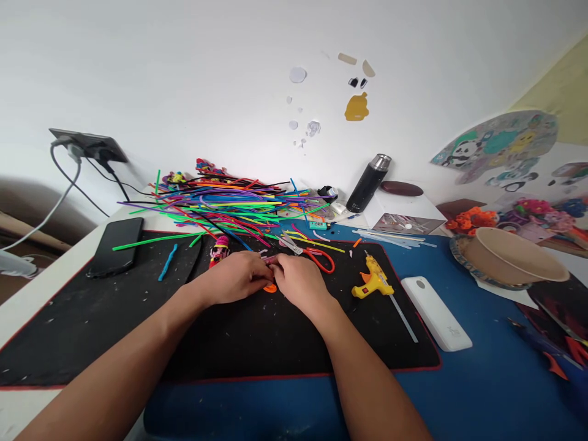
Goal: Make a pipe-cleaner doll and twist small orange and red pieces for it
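Left hand (239,277) and right hand (298,282), fingertips meeting, pinch a small pink strip (271,260) between them (an orange piece (271,288) lies just beneath); red-handled scissors (312,251) just beyond, yellow glue gun (373,278) farther right.

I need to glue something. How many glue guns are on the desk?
1. The yellow glue gun lies on the black mat, right of the hands. Another might be hidden under the stick pile.
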`<state>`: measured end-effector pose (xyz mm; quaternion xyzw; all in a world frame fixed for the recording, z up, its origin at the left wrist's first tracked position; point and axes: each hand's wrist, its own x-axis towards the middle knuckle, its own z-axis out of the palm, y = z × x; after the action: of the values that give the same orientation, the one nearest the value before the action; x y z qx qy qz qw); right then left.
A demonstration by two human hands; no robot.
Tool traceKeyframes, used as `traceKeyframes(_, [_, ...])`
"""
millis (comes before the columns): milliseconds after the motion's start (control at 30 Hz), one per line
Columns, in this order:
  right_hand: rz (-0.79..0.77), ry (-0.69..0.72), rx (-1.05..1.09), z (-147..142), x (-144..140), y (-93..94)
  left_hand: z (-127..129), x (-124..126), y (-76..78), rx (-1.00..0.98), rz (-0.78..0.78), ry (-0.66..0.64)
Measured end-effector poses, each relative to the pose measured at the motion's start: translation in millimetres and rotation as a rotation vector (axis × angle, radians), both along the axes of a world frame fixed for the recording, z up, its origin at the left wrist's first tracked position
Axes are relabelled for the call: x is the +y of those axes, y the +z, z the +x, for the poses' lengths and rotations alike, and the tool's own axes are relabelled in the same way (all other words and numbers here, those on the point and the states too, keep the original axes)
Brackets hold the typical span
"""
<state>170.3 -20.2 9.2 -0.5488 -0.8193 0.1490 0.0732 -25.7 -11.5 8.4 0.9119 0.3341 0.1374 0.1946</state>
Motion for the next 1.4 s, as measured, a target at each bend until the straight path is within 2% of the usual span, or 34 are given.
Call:
traceKeyframes(400, [0.026,-0.006,0.026,1.2,0.9,-1.3,-0.2,-2.4,6.0,-0.063,-0.103,-0.049])
traceKeyframes(767, [0.025,0.012,0.019,1.2,1.6,-5.0,-3.0,-0.4,2.0,0.096,-0.162,-0.025])
traceKeyframes(1033, [-0.027,0.023,0.011,-1.2,0.0,-2.3,4.1,-7.1,6.1,0.221,-0.067,-0.021])
traceKeyframes(1233, [-0.026,0.019,0.023,-1.1,0.5,-2.3,1.3,-4.7,3.2,0.165,-0.116,-0.002])
traceKeyframes(1400, [-0.017,0.019,0.051,0.8,1.2,-3.0,4.0,-4.0,2.1,0.163,-0.095,-0.002])
